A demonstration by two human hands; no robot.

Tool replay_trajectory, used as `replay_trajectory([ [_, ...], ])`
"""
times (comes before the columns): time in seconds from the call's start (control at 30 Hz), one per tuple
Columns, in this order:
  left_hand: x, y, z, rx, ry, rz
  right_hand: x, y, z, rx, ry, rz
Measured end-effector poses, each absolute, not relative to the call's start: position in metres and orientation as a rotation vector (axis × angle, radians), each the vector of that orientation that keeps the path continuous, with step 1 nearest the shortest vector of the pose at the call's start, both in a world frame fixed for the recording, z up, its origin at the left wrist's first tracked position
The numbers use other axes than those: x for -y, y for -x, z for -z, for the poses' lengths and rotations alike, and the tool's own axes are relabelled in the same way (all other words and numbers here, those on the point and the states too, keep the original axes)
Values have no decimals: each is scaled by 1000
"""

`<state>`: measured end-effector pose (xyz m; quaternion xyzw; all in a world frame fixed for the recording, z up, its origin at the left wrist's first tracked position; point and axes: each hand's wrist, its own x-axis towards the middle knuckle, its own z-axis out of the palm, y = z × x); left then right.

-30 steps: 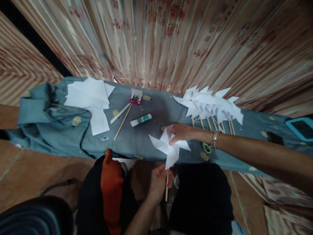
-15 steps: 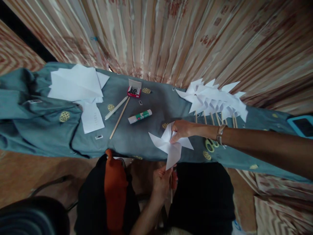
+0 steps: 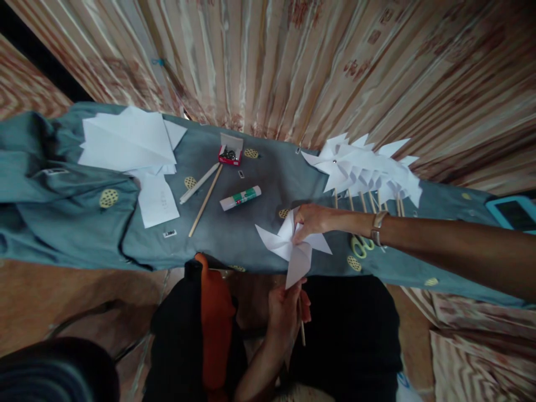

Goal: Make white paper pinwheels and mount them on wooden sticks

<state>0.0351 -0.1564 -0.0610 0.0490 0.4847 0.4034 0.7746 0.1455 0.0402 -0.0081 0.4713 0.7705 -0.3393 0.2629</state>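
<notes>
A white paper pinwheel (image 3: 299, 259) lies near the front edge of the cloth-covered table, one blade reaching past the edge. My right hand (image 3: 312, 219) comes in from the right and pinches the pinwheel at its middle, hiding the centre. Below the table edge, my left hand (image 3: 287, 307) is closed around the pinwheel's thin wooden stick (image 3: 303, 332), whose lower end sticks out under the fingers. Close to my right wrist, green-handled scissors (image 3: 360, 245) lie partly under the forearm.
Several finished pinwheels (image 3: 364, 164) lie overlapped at the back right. A glue stick (image 3: 240, 198), a red box of small metal pins (image 3: 230, 152), a wooden stick (image 3: 205, 204), a white rolled stick (image 3: 199, 184) and paper sheets (image 3: 128, 139) are to the left. A blue-framed device (image 3: 513, 212) sits far right.
My left hand has shifted slightly right, and the stick's lower end shows more. The right hand stays at the pinwheel's centre. The orange-clad leg at the lower left has moved right.
</notes>
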Motion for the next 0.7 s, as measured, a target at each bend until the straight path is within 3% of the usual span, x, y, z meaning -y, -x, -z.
replay_trajectory([
  [0.7, 145, 13, 63, -1157, -312, -793, -43, -145, 9, -2071, -1250, 942],
])
